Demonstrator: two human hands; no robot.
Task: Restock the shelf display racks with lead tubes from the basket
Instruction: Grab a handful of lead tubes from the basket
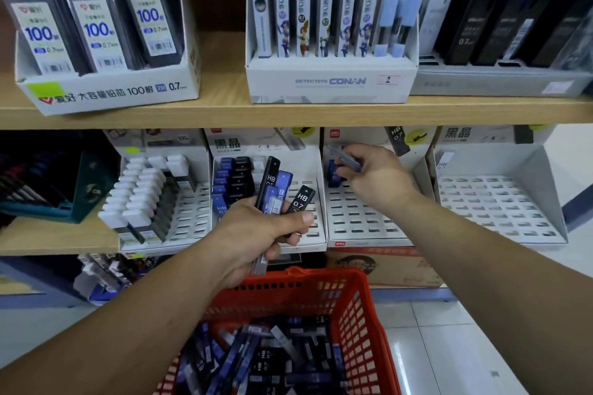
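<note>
Head view: your right hand's (375,176) fingers (348,175) pinch one tube (348,159), blurred, up beyond the basket's (362,292) far rim, at the back rows of a slotted rack (362,218) that is mostly bare. The slots look narrow, so a tube brought in at a slant would likely catch the edge and topple across the rows. Your left hand (253,234), just above the basket's far rim, grips a fanned bundle (274,189), thumb (300,220) pressed over it. The black 0.7 tube on the fan's right side looks lightly held. Loosen that thumb and it may slide out, and beyond the basket rim it would miss the basket and hit the floor. The bundle mixes 0.5 and 0.7 labels, so read each one, or a wrong size lands in this rack. More tubes (272,356) lie heaped in the basket.
</note>
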